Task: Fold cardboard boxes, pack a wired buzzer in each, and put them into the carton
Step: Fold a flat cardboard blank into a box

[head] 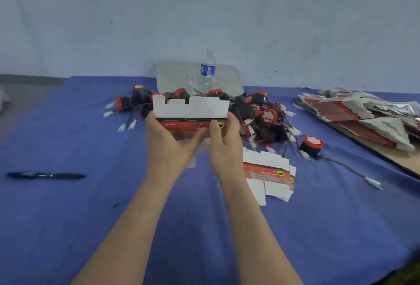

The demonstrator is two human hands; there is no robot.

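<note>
Head view: both hands hold one flat box blank upright, the left hand curled round its left end, the right hand pinching its right end with the thumb on the red band. Folding seems barely begun; next the panels need squaring into a sleeve, then one from the buzzer heap just beyond the grip.

Left hand, right hand, both gripping, forearms extended

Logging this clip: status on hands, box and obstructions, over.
Both on the flat box blank: left hand and right hand grip it, not yet folded, white flaps up. Just behind it, the buzzer pile. Beside the right wrist, spare blanks.
</note>
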